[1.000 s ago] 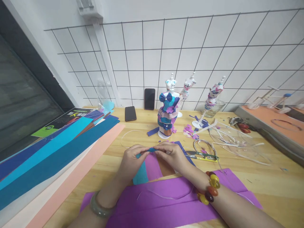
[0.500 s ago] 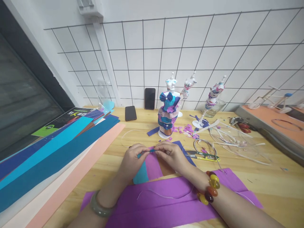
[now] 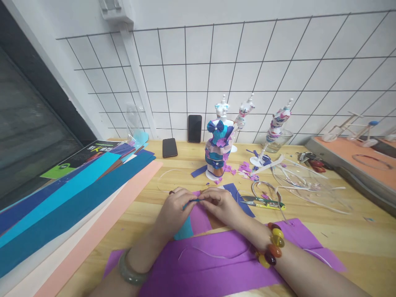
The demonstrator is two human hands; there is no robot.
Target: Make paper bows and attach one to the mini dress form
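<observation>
Two hands, left hand [image 3: 174,207] and right hand [image 3: 223,206], meet at centre frame, both pinching a small teal strip [image 3: 192,201] between fingertips above purple paper [image 3: 222,260]. Scissors [image 3: 262,202] lie right of centre; a dressed mannequin [image 3: 218,150] stands just above.

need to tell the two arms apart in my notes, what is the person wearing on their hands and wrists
Both forearms are bare, with no sleeves in view. The left hand has a smooth grey-green bangle on its wrist. The right hand has a bracelet of large rounded beads in yellow, orange and dark red. No gloves; whether any ring is worn cannot be told.
</observation>
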